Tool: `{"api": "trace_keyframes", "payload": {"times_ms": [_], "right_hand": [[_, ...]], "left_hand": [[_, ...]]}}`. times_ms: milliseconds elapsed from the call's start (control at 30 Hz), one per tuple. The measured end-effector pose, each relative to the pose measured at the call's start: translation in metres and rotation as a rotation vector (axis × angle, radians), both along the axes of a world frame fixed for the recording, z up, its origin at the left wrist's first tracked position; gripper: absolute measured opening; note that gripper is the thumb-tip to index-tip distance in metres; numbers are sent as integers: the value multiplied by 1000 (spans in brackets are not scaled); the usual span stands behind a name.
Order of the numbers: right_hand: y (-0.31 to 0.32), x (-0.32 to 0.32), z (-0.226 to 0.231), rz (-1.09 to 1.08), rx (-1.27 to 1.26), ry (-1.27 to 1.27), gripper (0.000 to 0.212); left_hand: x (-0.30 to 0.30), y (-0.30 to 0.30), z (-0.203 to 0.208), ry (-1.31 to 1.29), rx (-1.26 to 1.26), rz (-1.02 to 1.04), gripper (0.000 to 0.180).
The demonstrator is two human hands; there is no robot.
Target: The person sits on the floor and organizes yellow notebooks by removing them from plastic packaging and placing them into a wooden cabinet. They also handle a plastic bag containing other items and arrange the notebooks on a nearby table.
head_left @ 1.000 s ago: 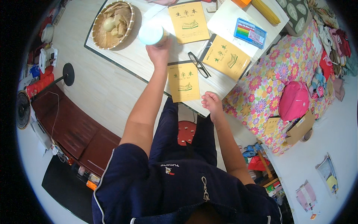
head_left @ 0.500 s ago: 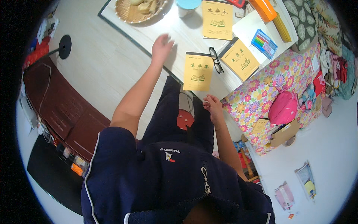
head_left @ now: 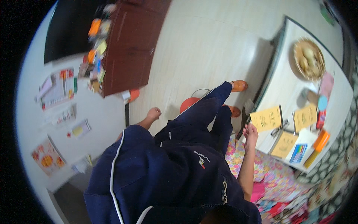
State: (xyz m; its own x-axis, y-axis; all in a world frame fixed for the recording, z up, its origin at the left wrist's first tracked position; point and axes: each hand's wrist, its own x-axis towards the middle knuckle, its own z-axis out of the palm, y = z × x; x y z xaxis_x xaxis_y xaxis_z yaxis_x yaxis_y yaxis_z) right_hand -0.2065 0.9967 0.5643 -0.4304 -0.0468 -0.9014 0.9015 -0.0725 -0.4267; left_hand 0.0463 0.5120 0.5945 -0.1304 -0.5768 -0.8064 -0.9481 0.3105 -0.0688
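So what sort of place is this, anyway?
Probably a lived-in room in a home: there's a dark red cabinet, a flowered cloth, and a table with yellow notebooks and a basket on it.

On your near-white counter (head_left: 283, 84) lie three yellow notebooks (head_left: 267, 118), a tan woven basket (head_left: 296, 56), a light-blue lid (head_left: 322, 102) on a cup, and an orange box (head_left: 322, 139). Just beside it you have a multicoloured floral cloth (head_left: 268, 167); left of it, your navy jacket (head_left: 149, 179) with white piping and a red-brown cabinet (head_left: 128, 44).
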Motion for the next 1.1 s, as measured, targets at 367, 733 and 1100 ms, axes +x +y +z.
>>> {"api": "trace_keyframes", "payload": {"times_ms": [367,733,1100], "right_hand": [[-75,15,39,166,248,-75,12],[-488,-89,8,797,-48,150,22],[-801,-147,-44,1417,-60,114,40]], "left_hand": [[77,-3,-69,178,259,-41,32],[63,-220,-32,517,150,1079,29],[34,-249,-87,739,-58,1734,50]]}}
